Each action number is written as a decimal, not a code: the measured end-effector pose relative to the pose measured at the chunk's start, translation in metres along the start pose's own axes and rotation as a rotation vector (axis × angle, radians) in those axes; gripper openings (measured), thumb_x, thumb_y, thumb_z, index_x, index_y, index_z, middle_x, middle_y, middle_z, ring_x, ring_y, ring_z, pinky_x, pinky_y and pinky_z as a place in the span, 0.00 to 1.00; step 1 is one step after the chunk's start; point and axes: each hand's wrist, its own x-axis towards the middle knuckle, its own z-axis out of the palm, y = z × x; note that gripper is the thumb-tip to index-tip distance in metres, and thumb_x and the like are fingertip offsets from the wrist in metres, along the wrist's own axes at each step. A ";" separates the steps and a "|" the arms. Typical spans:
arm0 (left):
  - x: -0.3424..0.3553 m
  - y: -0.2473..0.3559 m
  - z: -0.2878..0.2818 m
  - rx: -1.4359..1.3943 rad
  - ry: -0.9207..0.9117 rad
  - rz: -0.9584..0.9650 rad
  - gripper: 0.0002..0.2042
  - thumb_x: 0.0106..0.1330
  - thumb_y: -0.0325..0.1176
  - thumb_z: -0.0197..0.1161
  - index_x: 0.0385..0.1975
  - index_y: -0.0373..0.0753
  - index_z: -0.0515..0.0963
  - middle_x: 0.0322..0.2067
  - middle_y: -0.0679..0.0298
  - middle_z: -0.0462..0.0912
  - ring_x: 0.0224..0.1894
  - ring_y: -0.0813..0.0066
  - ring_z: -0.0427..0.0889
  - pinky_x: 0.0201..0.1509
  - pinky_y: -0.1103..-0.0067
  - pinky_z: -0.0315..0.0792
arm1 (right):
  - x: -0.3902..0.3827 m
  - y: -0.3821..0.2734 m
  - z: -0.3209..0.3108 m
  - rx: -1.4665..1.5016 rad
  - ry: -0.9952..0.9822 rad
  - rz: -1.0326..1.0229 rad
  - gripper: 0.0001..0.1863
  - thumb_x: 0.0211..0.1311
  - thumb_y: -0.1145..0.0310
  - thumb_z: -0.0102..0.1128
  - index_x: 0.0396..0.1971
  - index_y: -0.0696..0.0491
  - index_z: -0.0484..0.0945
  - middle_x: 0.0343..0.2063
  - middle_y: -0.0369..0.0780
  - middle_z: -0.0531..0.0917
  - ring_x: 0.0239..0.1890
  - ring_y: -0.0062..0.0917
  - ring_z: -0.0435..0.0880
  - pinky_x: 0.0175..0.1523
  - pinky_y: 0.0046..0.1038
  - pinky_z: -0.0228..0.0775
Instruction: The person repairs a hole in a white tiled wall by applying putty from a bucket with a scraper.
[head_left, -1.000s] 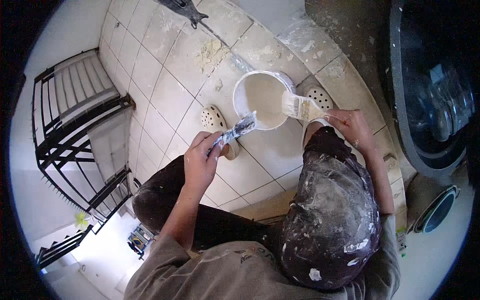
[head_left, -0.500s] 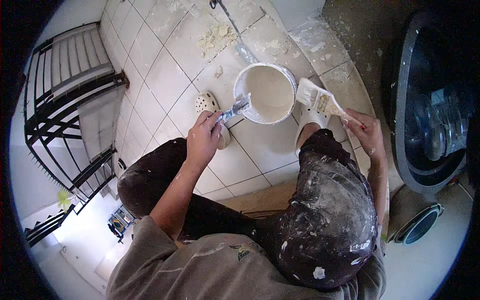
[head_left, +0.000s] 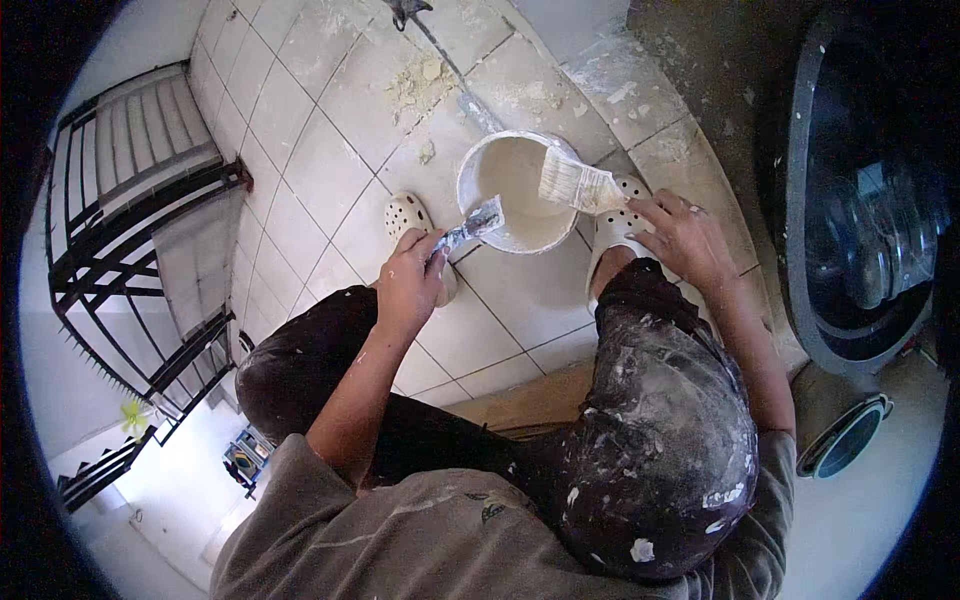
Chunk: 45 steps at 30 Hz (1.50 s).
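Observation:
A white bucket [head_left: 466, 185] stands on the tiled floor between my feet, part filled with an off-white, creamy mix [head_left: 512, 185]. My left hand [head_left: 408, 280] is closed around the handle of a putty knife [head_left: 470, 225]. Its smeared blade sits over the bucket's near left rim. In my right hand [head_left: 688, 238] is a wide paintbrush [head_left: 585, 187], held by its handle. The brush lies level above the right side of the bucket, pale bristles pointing left over the mix. My fingers hide the end of its handle.
Light clogs [head_left: 625, 228] are on my feet, either side of the bucket. Crumbled dry plaster [head_left: 420, 85] lies on the tiles beyond it. A large black tub [head_left: 800, 200] with clear plastic inside stands at right, a smaller dark bucket [head_left: 845, 440] nearer. Black metal railings [head_left: 150, 240] run along the left.
My right hand has moved left and turned the paintbrush, bringing its bristles from beside the bucket to over it. The putty knife has stayed at the rim, its blade turned slightly.

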 end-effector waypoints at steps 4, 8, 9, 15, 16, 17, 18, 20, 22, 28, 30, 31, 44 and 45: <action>0.002 0.002 0.000 -0.024 -0.006 -0.011 0.12 0.62 0.30 0.57 0.45 0.38 0.78 0.39 0.56 0.77 0.36 0.53 0.80 0.40 0.68 0.73 | 0.008 -0.006 0.012 0.064 0.001 0.133 0.22 0.55 0.67 0.58 0.52 0.43 0.74 0.39 0.41 0.79 0.39 0.37 0.81 0.41 0.35 0.76; 0.002 -0.004 0.003 0.028 -0.038 -0.083 0.12 0.62 0.30 0.58 0.45 0.39 0.78 0.39 0.56 0.77 0.37 0.55 0.80 0.42 0.69 0.74 | 0.000 -0.005 0.002 0.059 0.050 0.031 0.21 0.54 0.67 0.58 0.51 0.43 0.76 0.40 0.39 0.80 0.40 0.35 0.82 0.40 0.35 0.76; 0.003 -0.005 0.005 0.042 -0.046 -0.097 0.13 0.61 0.29 0.58 0.45 0.39 0.78 0.38 0.56 0.78 0.38 0.57 0.80 0.43 0.70 0.74 | -0.005 -0.001 0.000 0.056 0.048 0.029 0.21 0.54 0.67 0.58 0.51 0.43 0.76 0.40 0.39 0.80 0.40 0.35 0.82 0.40 0.35 0.76; 0.003 -0.007 0.007 0.007 -0.028 -0.086 0.13 0.61 0.30 0.58 0.46 0.39 0.78 0.37 0.57 0.78 0.38 0.57 0.80 0.42 0.70 0.73 | -0.028 0.011 -0.023 -0.102 0.021 0.044 0.23 0.52 0.74 0.55 0.51 0.43 0.77 0.37 0.38 0.81 0.37 0.34 0.81 0.38 0.33 0.75; 0.002 -0.008 0.007 0.008 -0.027 -0.086 0.13 0.61 0.30 0.58 0.46 0.39 0.78 0.37 0.57 0.78 0.38 0.57 0.80 0.42 0.70 0.73 | -0.030 0.009 -0.027 -0.120 0.060 0.076 0.23 0.51 0.75 0.56 0.50 0.44 0.78 0.34 0.39 0.80 0.35 0.33 0.81 0.37 0.33 0.75; 0.001 -0.009 0.006 0.008 -0.026 -0.101 0.13 0.62 0.31 0.58 0.45 0.39 0.78 0.39 0.56 0.77 0.38 0.55 0.80 0.42 0.69 0.74 | -0.030 0.008 -0.029 -0.136 0.100 0.108 0.22 0.50 0.75 0.57 0.49 0.45 0.79 0.32 0.39 0.79 0.32 0.33 0.81 0.36 0.32 0.74; 0.000 -0.008 0.006 0.009 -0.027 -0.111 0.12 0.63 0.32 0.58 0.45 0.40 0.79 0.42 0.55 0.77 0.37 0.54 0.80 0.42 0.68 0.74 | -0.028 0.005 -0.030 -0.134 0.101 0.113 0.22 0.50 0.75 0.57 0.49 0.45 0.79 0.32 0.39 0.79 0.32 0.33 0.81 0.36 0.32 0.74; -0.002 -0.013 0.008 0.018 -0.021 -0.097 0.12 0.63 0.32 0.58 0.45 0.40 0.79 0.41 0.55 0.77 0.37 0.54 0.80 0.42 0.68 0.74 | -0.013 -0.005 -0.032 -0.014 0.170 -0.007 0.22 0.50 0.75 0.57 0.48 0.44 0.80 0.32 0.38 0.80 0.32 0.32 0.81 0.35 0.31 0.74; 0.002 -0.012 0.010 0.021 -0.016 -0.072 0.12 0.63 0.33 0.58 0.45 0.40 0.79 0.41 0.55 0.77 0.37 0.54 0.81 0.42 0.68 0.74 | 0.002 -0.013 -0.026 0.001 0.128 -0.012 0.22 0.50 0.76 0.57 0.47 0.43 0.80 0.33 0.38 0.80 0.32 0.32 0.81 0.36 0.31 0.74; 0.006 -0.011 0.012 0.027 -0.048 -0.087 0.13 0.63 0.34 0.58 0.46 0.40 0.79 0.39 0.55 0.78 0.38 0.56 0.80 0.42 0.69 0.74 | -0.002 0.016 0.010 -0.014 0.105 -0.070 0.23 0.51 0.76 0.55 0.49 0.41 0.79 0.32 0.38 0.80 0.34 0.34 0.81 0.38 0.33 0.74; 0.007 -0.008 0.010 0.025 -0.018 -0.064 0.13 0.63 0.34 0.58 0.46 0.40 0.79 0.38 0.54 0.78 0.36 0.55 0.80 0.41 0.69 0.73 | -0.013 0.020 0.010 -0.030 0.143 -0.067 0.24 0.51 0.76 0.55 0.50 0.42 0.79 0.32 0.39 0.79 0.35 0.35 0.80 0.38 0.33 0.74; 0.007 -0.007 0.009 0.031 -0.023 -0.047 0.13 0.63 0.34 0.58 0.46 0.40 0.79 0.38 0.54 0.78 0.36 0.55 0.80 0.41 0.69 0.73 | -0.019 0.019 0.006 -0.051 0.123 -0.029 0.23 0.52 0.76 0.54 0.50 0.43 0.78 0.31 0.40 0.79 0.34 0.35 0.80 0.38 0.33 0.74; -0.003 -0.007 0.016 0.056 -0.022 0.000 0.13 0.63 0.33 0.58 0.45 0.35 0.78 0.36 0.54 0.78 0.38 0.56 0.79 0.43 0.69 0.72 | 0.031 0.035 0.023 1.070 0.658 0.704 0.20 0.69 0.57 0.47 0.48 0.58 0.75 0.21 0.40 0.75 0.24 0.21 0.74 0.32 0.29 0.68; -0.002 -0.003 0.018 0.045 -0.027 -0.005 0.13 0.63 0.33 0.58 0.45 0.35 0.78 0.36 0.54 0.78 0.38 0.57 0.79 0.43 0.69 0.72 | 0.053 0.042 0.024 1.036 0.715 0.644 0.19 0.69 0.58 0.48 0.48 0.58 0.75 0.21 0.42 0.77 0.24 0.24 0.75 0.32 0.30 0.69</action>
